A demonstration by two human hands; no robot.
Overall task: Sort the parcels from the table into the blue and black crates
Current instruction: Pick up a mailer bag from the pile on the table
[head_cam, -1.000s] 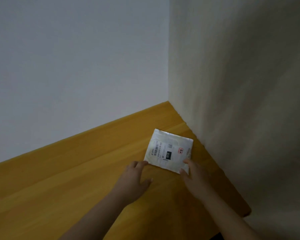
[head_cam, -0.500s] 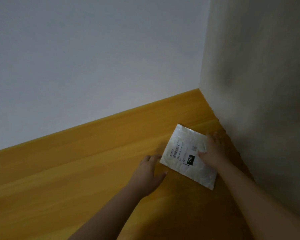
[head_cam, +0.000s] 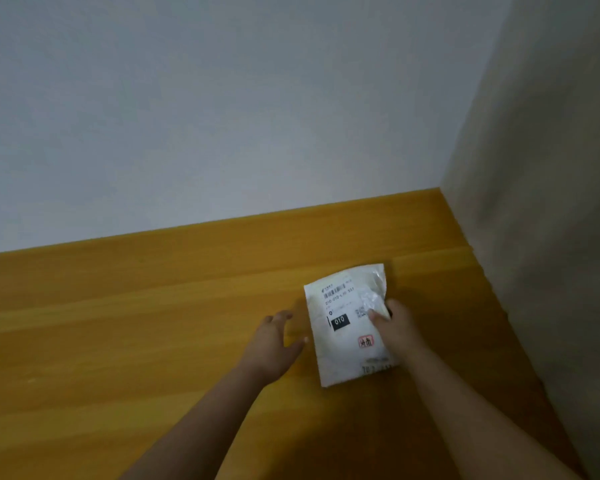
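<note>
The parcel [head_cam: 349, 323], a flat white mailer labelled 010, is lying on the tabletop [head_cam: 136, 341] under the right hand [head_cam: 394, 327], which is pinching its right edge, thumb on top. The left hand [head_cam: 274, 344] is hovering spread just to its left, holding nothing. Pickup seems underway; next it needs lifting toward a crate, neither being visible here.

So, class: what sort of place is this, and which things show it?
Probably a plain indoor room corner set up for parcel sorting: a yellow wooden tabletop against bare white walls, with one white plastic mailer parcel bearing a shipping label.
</note>
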